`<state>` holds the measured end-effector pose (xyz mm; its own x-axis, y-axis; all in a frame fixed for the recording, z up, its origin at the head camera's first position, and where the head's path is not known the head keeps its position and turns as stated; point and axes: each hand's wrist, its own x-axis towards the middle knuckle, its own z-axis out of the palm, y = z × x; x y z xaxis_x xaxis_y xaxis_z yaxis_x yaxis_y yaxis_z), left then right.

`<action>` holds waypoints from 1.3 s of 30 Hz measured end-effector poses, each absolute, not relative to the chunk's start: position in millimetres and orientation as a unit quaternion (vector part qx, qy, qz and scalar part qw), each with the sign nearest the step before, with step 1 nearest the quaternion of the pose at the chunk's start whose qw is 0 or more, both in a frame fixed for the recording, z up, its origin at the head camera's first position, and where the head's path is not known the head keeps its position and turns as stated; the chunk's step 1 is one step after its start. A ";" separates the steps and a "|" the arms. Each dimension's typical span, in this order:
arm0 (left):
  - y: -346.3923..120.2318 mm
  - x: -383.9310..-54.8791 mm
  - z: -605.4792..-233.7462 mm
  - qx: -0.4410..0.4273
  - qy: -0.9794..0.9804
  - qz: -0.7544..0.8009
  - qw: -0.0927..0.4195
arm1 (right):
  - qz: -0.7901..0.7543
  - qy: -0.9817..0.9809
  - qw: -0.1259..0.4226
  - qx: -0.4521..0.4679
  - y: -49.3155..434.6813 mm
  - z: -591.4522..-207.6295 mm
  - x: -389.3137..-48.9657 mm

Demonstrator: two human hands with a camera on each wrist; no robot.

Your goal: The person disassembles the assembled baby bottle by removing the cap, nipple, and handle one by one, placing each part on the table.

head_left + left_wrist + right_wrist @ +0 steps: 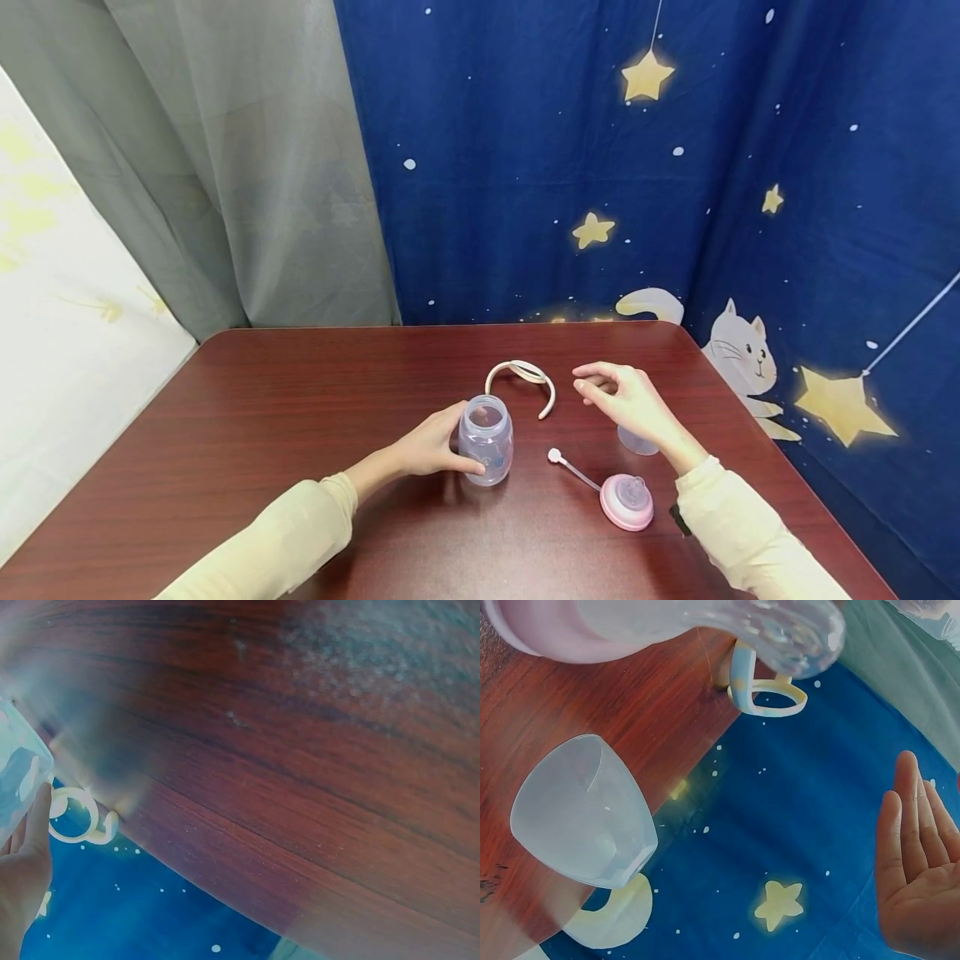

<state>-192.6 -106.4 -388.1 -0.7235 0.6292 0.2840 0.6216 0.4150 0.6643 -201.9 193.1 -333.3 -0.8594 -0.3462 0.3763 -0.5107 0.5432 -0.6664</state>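
My left hand (435, 442) grips a clear baby bottle (487, 450) that stands upright with its mouth uncovered. In the left wrist view only part of the bottle (19, 761) and of the hand (26, 877) shows at the left edge. Over the right side of the table my right hand (626, 400) is raised with relaxed fingers, holding nothing. Partly hidden below that wrist is a translucent dome cap (637, 442), plainer in the right wrist view (585, 814). Nearer me lies a pink collar with a clear nipple (627, 502), its thin straw (577, 475) pointing left to a white weighted end.
Behind the bottle lies a cream curved handle piece (543, 387). A small dark object (679, 521) peeks out beside the right sleeve. The brown table (315, 392) meets a grey curtain (285, 167) and a blue starry curtain (525, 167) at its far edge.
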 end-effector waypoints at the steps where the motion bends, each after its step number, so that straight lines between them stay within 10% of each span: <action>1: -107.3 -196.2 -393.0 0.373 0.840 0.393 0.006 | 0.409 -0.873 0.100 0.246 193.1 -333.2 -201.8; 39: -108.6 -204.7 -408.1 0.371 0.827 0.420 0.050 | 0.409 -0.876 0.090 0.238 194.4 -336.1 -202.5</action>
